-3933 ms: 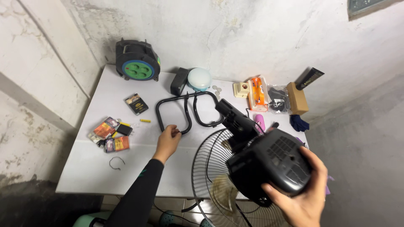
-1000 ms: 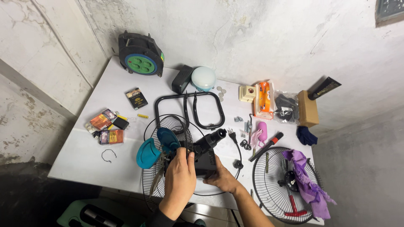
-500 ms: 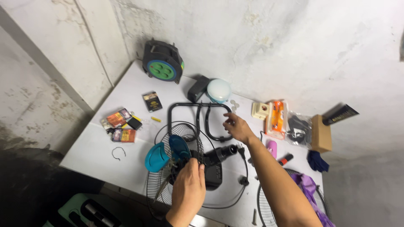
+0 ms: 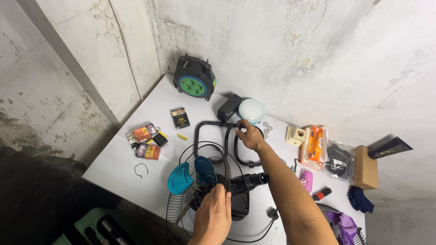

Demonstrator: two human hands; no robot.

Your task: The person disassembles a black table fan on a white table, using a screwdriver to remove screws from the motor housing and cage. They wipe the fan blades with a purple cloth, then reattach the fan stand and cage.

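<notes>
While the left hand clasps the black fan motor at six o'clock on the white table, the right hand closes around the black tube stand at centre. Blue blades lie over the wire guard. A cable reel stands at eleven o'clock.

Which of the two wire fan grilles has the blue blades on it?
The round black wire fan grille at the table's near edge, under the left hand. The other grille, at the far right corner, has purple cloth on it.
</notes>
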